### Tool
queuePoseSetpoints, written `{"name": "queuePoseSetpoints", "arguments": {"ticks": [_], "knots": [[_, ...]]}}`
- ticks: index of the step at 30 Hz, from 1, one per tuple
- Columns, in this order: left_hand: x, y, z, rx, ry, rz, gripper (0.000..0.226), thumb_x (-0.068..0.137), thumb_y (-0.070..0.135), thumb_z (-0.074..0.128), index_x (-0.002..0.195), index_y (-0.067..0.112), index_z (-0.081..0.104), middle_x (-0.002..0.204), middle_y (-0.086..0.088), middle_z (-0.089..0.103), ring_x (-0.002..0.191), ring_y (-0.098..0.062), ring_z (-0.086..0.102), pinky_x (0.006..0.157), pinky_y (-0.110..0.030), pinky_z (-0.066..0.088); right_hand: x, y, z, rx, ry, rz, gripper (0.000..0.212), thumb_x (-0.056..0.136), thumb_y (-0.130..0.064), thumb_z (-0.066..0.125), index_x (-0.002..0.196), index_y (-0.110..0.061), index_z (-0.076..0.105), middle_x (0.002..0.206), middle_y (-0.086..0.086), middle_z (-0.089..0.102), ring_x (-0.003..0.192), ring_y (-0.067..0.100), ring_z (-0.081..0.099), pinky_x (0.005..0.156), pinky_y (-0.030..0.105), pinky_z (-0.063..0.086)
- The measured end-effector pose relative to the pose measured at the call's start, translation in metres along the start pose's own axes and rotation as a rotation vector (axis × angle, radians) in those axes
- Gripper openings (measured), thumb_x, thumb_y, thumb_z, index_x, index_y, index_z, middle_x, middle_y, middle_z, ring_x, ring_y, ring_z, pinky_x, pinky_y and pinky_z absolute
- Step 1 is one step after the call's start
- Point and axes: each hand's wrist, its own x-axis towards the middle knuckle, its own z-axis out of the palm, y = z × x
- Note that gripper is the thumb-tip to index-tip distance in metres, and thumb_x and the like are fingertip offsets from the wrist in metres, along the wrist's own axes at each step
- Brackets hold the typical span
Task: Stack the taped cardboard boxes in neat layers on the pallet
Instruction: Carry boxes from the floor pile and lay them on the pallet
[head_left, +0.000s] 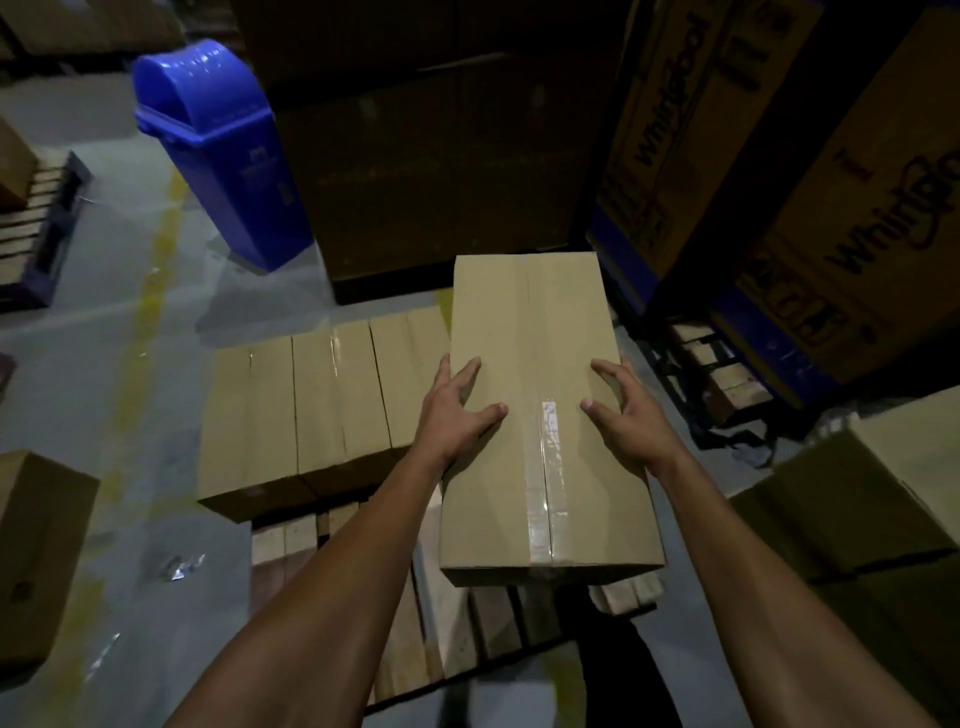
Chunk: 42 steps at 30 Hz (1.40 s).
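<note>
Two bare forearms reached from the bottom of the frame toward a taped box (540, 415) standing at the right side of a wooden pallet (447, 613). Its long axis ran straight away from the person, its tape seam along the same line, and its near end overhung the slats by the pallet's near edge. The left hand (457, 402) lay on the box's left top edge, fingers spread and lightly bent, thumb on the top face. The right hand (621, 410) mirrored it on the right edge; neither hand was closed round anything, both pressing the cardboard. A row (317, 400) of three like boxes filled the pallet's left side, their long axes parallel to the held box and their tops lower than its top. The gap between the row and the box appeared almost closed at the far end. Both hands sat equally near, so the box would probably need a two-handed nudge left and forward to seat it squarely.
</note>
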Motion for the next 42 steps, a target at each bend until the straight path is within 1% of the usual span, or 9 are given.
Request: {"name": "queuePoseSetpoints", "arguments": {"ticks": [3,9,14,20,24,30,35,39,42], "knots": [[0.056,0.005,0.018,0.000,0.023,-0.023,0.085,0.085,0.041,0.083,0.158,0.036,0.040,0.174,0.006,0.006,0.157,-0.024,0.019,0.123,-0.040,0.025,0.061,0.014,-0.013,-0.007,-0.018,-0.007,0.059,0.098,-0.019,0.070,0.152,-0.029,0.048,0.173,-0.001,0.010,0.142,-0.001,0.015,0.112,0.021,0.020],[0.188,-0.003,0.071,-0.020,0.076,-0.070,0.084,0.085,0.039,0.082,0.158,0.037,0.040,0.174,0.007,0.005,0.155,-0.021,0.026,0.111,-0.025,0.026,0.212,0.078,-0.030,-0.002,-0.083,-0.015,0.064,0.096,-0.025,0.074,0.152,-0.036,0.046,0.173,-0.005,0.011,0.154,0.009,0.018,0.117,0.028,0.021],[0.287,-0.035,0.121,-0.030,0.129,-0.102,0.085,0.086,0.042,0.081,0.158,0.043,0.036,0.173,0.015,0.002,0.155,-0.021,0.024,0.112,-0.031,0.028,0.329,0.146,-0.022,-0.002,-0.130,-0.056,0.064,0.095,-0.024,0.075,0.151,-0.035,0.047,0.172,-0.007,0.013,0.146,-0.003,0.016,0.117,0.025,0.021],[0.374,-0.096,0.166,-0.003,0.180,-0.164,0.089,0.083,0.049,0.081,0.158,0.048,0.033,0.172,0.019,0.000,0.156,-0.023,0.022,0.120,-0.048,0.033,0.430,0.218,0.011,0.033,-0.194,-0.072,0.065,0.094,-0.025,0.076,0.151,-0.037,0.046,0.171,-0.015,0.009,0.151,0.001,0.017,0.123,0.032,0.023],[0.418,-0.136,0.189,0.001,0.204,-0.190,0.091,0.080,0.054,0.080,0.157,0.051,0.032,0.171,0.022,0.000,0.157,-0.024,0.021,0.120,-0.055,0.035,0.481,0.257,0.037,0.030,-0.225,-0.081,0.065,0.094,-0.024,0.076,0.151,-0.037,0.047,0.171,-0.013,0.009,0.148,-0.003,0.014,0.120,0.027,0.021],[0.471,-0.194,0.210,0.046,0.211,-0.207,0.091,0.080,0.055,0.079,0.158,0.046,0.033,0.172,0.018,0.001,0.156,-0.023,0.022,0.121,-0.048,0.033,0.541,0.309,0.079,0.009,-0.275,-0.101,0.065,0.093,-0.022,0.077,0.150,-0.034,0.048,0.172,-0.009,0.010,0.152,-0.001,0.012,0.119,0.023,0.017],[0.507,-0.235,0.222,0.084,0.194,-0.216,0.089,0.083,0.054,0.078,0.159,0.046,0.032,0.173,0.015,0.000,0.156,-0.023,0.022,0.119,-0.041,0.028,0.582,0.351,0.111,0.005,-0.294,-0.100,0.065,0.092,-0.022,0.077,0.148,-0.039,0.048,0.172,-0.006,0.009,0.157,0.006,0.008,0.127,0.035,0.017],[0.530,-0.266,0.226,0.096,0.173,-0.231,0.083,0.086,0.056,0.075,0.158,0.046,0.034,0.173,0.013,-0.001,0.156,-0.025,0.022,0.117,-0.041,0.029,0.602,0.377,0.136,-0.011,-0.313,-0.091,0.068,0.092,-0.022,0.078,0.150,-0.041,0.047,0.173,-0.005,0.008,0.157,0.006,0.008,0.121,0.025,0.015],[0.543,-0.287,0.232,0.090,0.162,-0.236,0.082,0.088,0.058,0.072,0.159,0.045,0.033,0.173,0.013,-0.001,0.156,-0.026,0.021,0.116,-0.042,0.030,0.616,0.397,0.154,-0.050,-0.317,-0.080,0.068,0.086,-0.039,0.078,0.143,-0.055,0.046,0.172,-0.002,0.015,0.158,0.005,0.008,0.125,0.030,0.016]]}}
